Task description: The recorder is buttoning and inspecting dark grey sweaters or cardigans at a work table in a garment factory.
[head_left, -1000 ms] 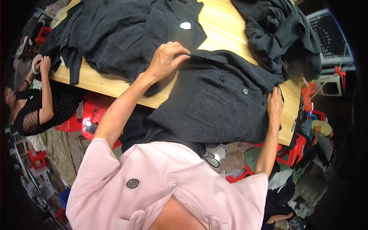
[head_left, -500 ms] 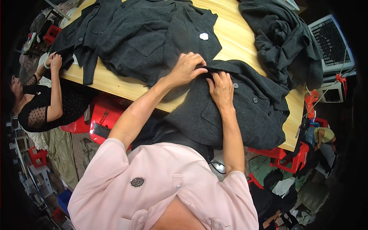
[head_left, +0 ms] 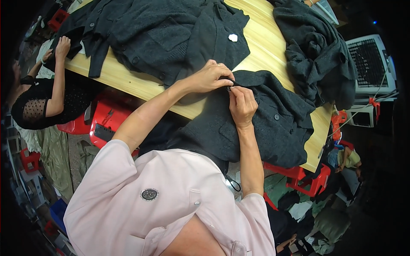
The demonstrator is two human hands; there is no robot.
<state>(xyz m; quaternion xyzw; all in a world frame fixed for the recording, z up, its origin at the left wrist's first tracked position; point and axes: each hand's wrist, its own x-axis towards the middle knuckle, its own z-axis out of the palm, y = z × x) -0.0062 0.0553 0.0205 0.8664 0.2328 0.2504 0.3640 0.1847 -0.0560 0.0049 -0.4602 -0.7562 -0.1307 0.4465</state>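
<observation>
A dark grey knit cardigan with dark buttons lies over the table's near edge and hangs toward my lap. My left hand is closed, pinching the cardigan's dark edge between thumb and fingers. Close beside it my right hand is also closed, its fingertips pinching the same edge next to the left thumb. The exact bit of cloth between the fingertips is partly hidden. Just beyond my left hand, another dark cardigan is spread out, with a small white piece resting on it.
A heap of dark knitwear covers the far right of the wooden table. Red stools stand below the table, one bearing a phone. At the left a co-worker's hand touches dark cloth. A grey grilled appliance stands beyond the right edge.
My right hand has moved from flat against the cardigan's front to a pinch at its edge, nearer my left fingertips. The edge is gathered closer between both hands. The view has shifted slightly.
</observation>
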